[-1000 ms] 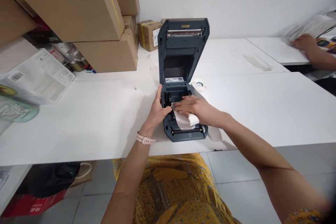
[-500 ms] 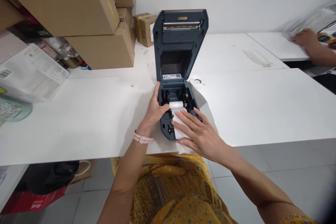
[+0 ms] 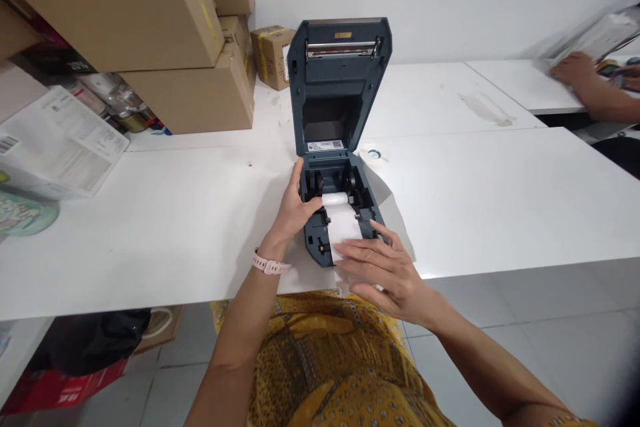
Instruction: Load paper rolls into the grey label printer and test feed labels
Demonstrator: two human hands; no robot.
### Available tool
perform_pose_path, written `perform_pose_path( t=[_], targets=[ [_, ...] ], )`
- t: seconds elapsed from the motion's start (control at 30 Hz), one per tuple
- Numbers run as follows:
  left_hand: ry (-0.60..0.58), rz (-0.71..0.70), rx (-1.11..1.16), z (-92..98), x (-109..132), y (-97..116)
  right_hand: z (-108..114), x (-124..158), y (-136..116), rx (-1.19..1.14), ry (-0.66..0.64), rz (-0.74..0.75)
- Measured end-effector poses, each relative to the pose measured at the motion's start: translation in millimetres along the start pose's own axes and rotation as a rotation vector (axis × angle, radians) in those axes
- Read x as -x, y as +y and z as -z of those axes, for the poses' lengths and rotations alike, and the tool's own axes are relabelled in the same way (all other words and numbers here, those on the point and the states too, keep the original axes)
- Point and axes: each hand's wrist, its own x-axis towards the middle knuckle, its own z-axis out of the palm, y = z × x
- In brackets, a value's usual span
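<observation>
A dark grey label printer (image 3: 340,100) stands on the table with its lid tilted up and back. Inside its lower half lies a small white roll (image 3: 335,199), from which a white paper strip (image 3: 343,221) runs over the front edge. My left hand (image 3: 291,212) grips the printer's left side wall, thumb over the rim by the roll and the other fingers along the outside, partly hidden. My right hand (image 3: 387,273) is open, fingers stretched out over the strip at the printer's front right; its fingertips appear to touch the paper.
Stacked cardboard boxes (image 3: 190,97) stand at the back left, with a small taped box (image 3: 273,57) beside them. A white printed box (image 3: 63,140) and a green container (image 3: 27,213) are at the left. Another person's hand (image 3: 575,72) rests near a plastic-wrapped item at the far right.
My right hand has slid down along the paper strip towards the printer's front edge, uncovering more of the strip. My left hand stays on the printer's side.
</observation>
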Motion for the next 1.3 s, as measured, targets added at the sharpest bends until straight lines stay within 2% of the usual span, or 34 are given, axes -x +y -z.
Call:
perform_pose_path(
  t=[0.07,0.13,0.17,0.23,0.33,0.4,0.47,0.53,0.63,0.73,0.8,0.9,0.97,1.1,1.2,1.3],
  targets=[
    [-0.004,0.003,0.003,1.0,0,-1,10,0,6,-0.059,0.154,-0.042],
    [-0.003,0.008,-0.001,1.8,-1,-1,25,-11,23,-0.048,0.347,-0.154],
    [-0.003,0.014,-0.003,1.9,-1,-1,33,-22,36,-0.025,0.448,-0.217],
    [-0.007,0.025,-0.003,1.5,-2,0,48,-54,69,-0.034,0.518,-0.334],
    [0.003,0.012,0.005,-0.8,0,1,66,-120,122,-0.123,0.397,-0.351],
    [0.031,0.013,-0.01,-2.0,6,2,73,-165,148,-0.253,0.342,-0.387],
    [0.068,0.026,-0.047,-1.1,17,4,77,-201,160,-0.431,0.285,-0.422],
    [0.114,0.031,-0.074,3.4,31,8,78,-217,158,-0.532,0.258,-0.425],
    [0.21,0.006,-0.048,14.3,51,21,78,-199,133,-0.517,0.337,-0.381],
    [0.367,-0.128,-0.046,18.8,70,38,73,-144,93,-0.439,0.404,-0.313],
    [0.513,-0.277,-0.084,11.7,86,45,65,-101,65,-0.359,0.368,-0.282],
    [0.719,-0.46,-0.175,-14.3,121,46,47,-48,37,-0.265,0.304,-0.216],
    [0.698,-0.517,-0.269,-35.7,146,39,34,-26,29,-0.239,0.273,-0.192],
    [0.501,-0.55,-0.315,-65.4,182,25,15,-10,27,-0.226,0.291,-0.191],
    [0.508,-0.52,-0.343,-68.1,187,22,3,-3,25,-0.197,0.377,-0.18],
    [0.564,-0.519,-0.39,-59.2,177,25,-13,8,23,-0.157,0.455,-0.197]
  ],
)
